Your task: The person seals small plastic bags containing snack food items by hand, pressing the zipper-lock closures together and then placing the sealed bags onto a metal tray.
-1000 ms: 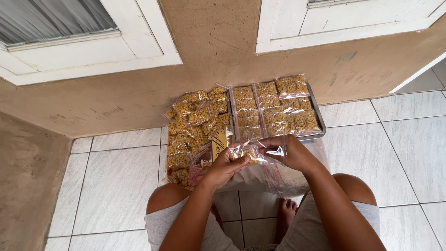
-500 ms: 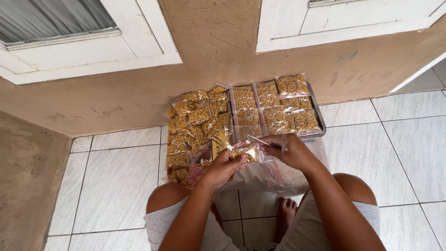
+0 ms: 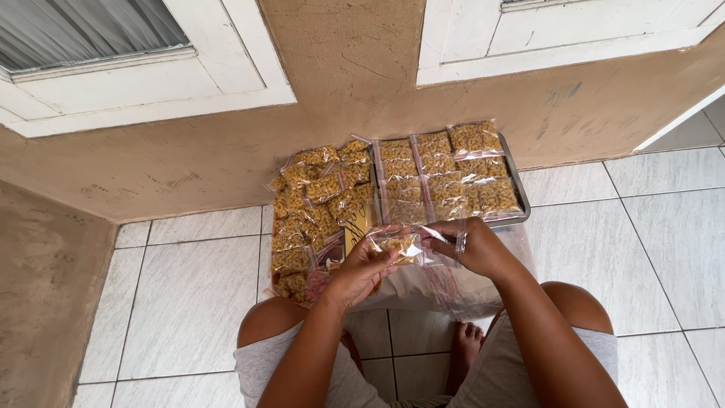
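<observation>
Both my hands hold one small clear zip bag (image 3: 404, 245) with golden-brown snack pieces inside, just above my knees. My left hand (image 3: 359, 268) grips its left end and my right hand (image 3: 472, 245) pinches its right end along the top strip. Directly beyond the hands lies a metal tray (image 3: 518, 193) on the tiled floor, with filled bags laid in neat rows on its right part. A loose heap of filled snack bags (image 3: 313, 208) sits on the left part.
A bundle of clear plastic bags (image 3: 453, 287) lies on the floor under my hands, between my bare knees. A tan wall (image 3: 362, 83) with two white window frames stands right behind the tray. Pale floor tiles (image 3: 189, 295) stretch left and right.
The small bag has been pulled more taut and flat between my hands. My hands have shifted slightly; the tray and heap are unchanged.
</observation>
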